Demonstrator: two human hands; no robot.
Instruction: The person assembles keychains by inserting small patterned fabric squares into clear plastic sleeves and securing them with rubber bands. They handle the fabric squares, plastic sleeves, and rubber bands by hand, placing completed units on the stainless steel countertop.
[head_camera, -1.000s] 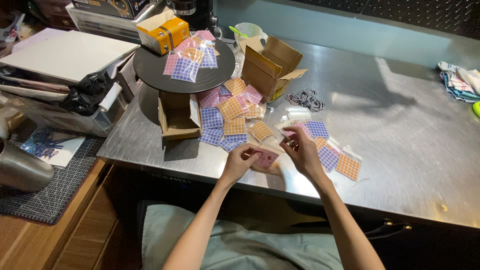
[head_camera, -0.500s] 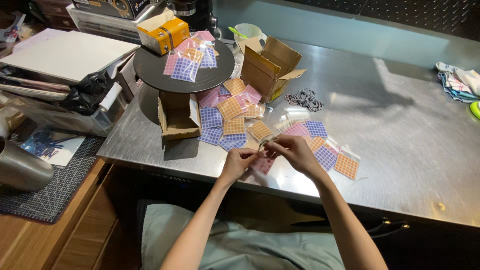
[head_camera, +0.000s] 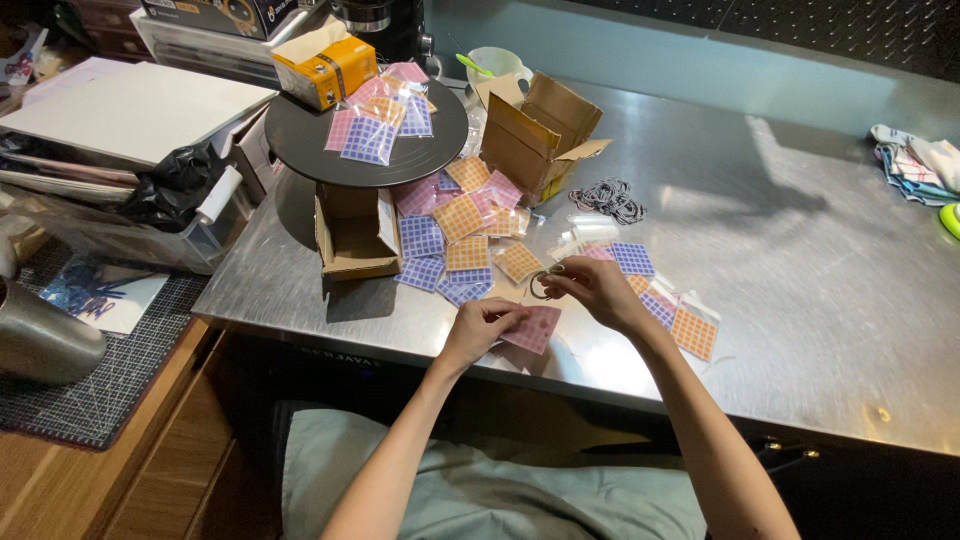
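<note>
while held, pink packet tilted rightward

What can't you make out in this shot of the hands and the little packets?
- Head view: the pink packet is partly covered by the left hand.
- Small ring at the right hand: too small to identify.
- Open cardboard box: contents shadowed.
- Cloths: cut off by the right edge.
</note>
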